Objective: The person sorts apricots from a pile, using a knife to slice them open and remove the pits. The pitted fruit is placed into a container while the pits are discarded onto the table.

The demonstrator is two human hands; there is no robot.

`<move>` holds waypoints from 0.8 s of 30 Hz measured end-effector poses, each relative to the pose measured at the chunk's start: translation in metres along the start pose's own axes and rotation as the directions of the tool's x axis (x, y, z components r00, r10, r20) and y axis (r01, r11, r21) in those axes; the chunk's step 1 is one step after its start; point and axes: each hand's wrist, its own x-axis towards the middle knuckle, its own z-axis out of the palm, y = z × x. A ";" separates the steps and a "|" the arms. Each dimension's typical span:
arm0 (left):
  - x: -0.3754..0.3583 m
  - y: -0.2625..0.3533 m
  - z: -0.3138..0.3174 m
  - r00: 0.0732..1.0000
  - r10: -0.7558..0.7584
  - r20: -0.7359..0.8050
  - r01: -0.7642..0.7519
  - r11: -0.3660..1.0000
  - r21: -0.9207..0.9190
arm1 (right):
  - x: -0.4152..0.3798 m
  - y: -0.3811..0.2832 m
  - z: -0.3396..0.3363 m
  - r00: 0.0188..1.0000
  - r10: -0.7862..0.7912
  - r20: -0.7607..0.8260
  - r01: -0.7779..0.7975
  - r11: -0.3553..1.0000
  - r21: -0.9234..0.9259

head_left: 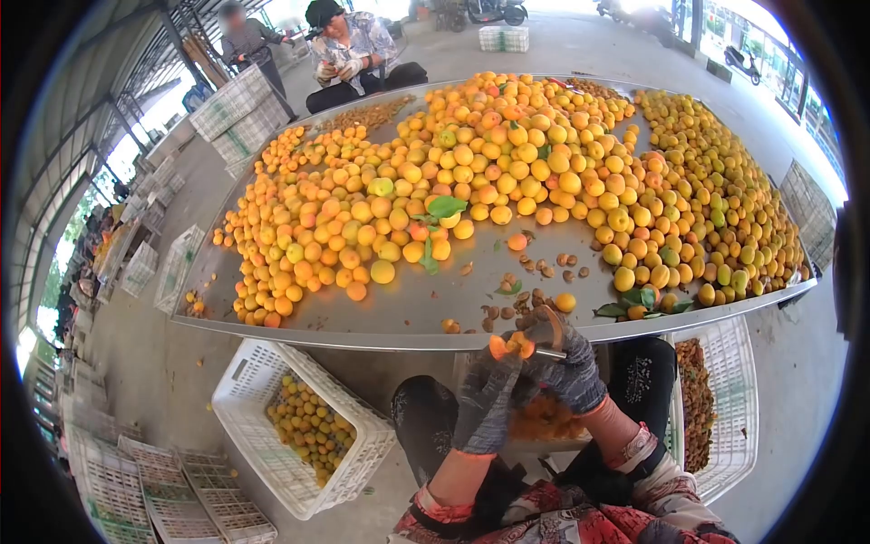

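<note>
In grey knit gloves, both my hands meet just over the table's near edge. My left hand is closed around an apricot whose orange flesh is split apart. Closed too, my right hand grips a small metal tool with a shiny shaft; its working end is hidden at the fruit. Beyond my fingers, brown apricot pits lie scattered on the metal table. A single whole apricot rests close to my right hand. Below my hands, orange fruit pieces show in a container between my knees.
A big heap of apricots covers much of the table, with greener ones at right. A white crate of apricots stands at lower left, another crate with brown pits at right. Across the table sits a person.
</note>
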 end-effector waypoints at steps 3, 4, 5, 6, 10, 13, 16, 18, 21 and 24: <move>-0.001 -0.001 0.006 0.993 0.096 -0.071 -0.098 0.995 -0.016 | 0.002 0.001 0.002 0.997 -0.075 -0.004 0.074 0.992 -0.097; 0.001 -0.002 0.005 0.993 0.098 -0.072 -0.099 0.995 -0.014 | 0.003 0.002 0.003 0.988 -0.157 0.006 0.157 0.979 -0.134; 0.003 -0.003 0.003 0.974 0.221 -0.056 -0.216 0.973 0.079 | 0.004 0.004 0.003 0.987 -0.159 0.009 0.158 0.979 -0.130; 0.004 -0.003 0.002 0.940 0.339 -0.029 -0.329 0.929 0.170 | 0.005 0.008 0.002 0.983 -0.183 0.021 0.184 0.965 -0.185; 0.008 -0.003 0.002 0.872 0.487 -0.049 -0.467 0.858 0.212 | -0.002 0.010 0.003 0.996 0.064 -0.059 -0.049 0.973 0.227; 0.009 -0.003 -0.001 0.885 0.461 -0.061 -0.448 0.881 0.155 | 0.007 -0.020 0.005 0.905 0.355 -0.235 -0.205 0.848 0.489; 0.011 0.007 0.001 0.890 0.455 -0.002 -0.439 0.860 0.260 | 0.020 -0.003 -0.001 0.909 0.199 -0.366 -0.060 0.932 0.358; 0.018 0.001 -0.002 0.904 0.428 -0.016 -0.419 0.892 0.168 | 0.025 0.020 -0.015 0.942 0.124 -0.313 -0.033 0.959 0.281; 0.025 -0.002 0.000 0.884 0.466 -0.025 -0.460 0.879 0.129 | 0.034 -0.001 -0.015 0.928 0.205 -0.311 0.029 0.792 0.610; 0.030 -0.002 -0.004 0.909 0.418 -0.009 -0.417 0.908 0.049 | 0.045 -0.017 -0.022 0.916 0.264 -0.303 0.020 0.724 0.690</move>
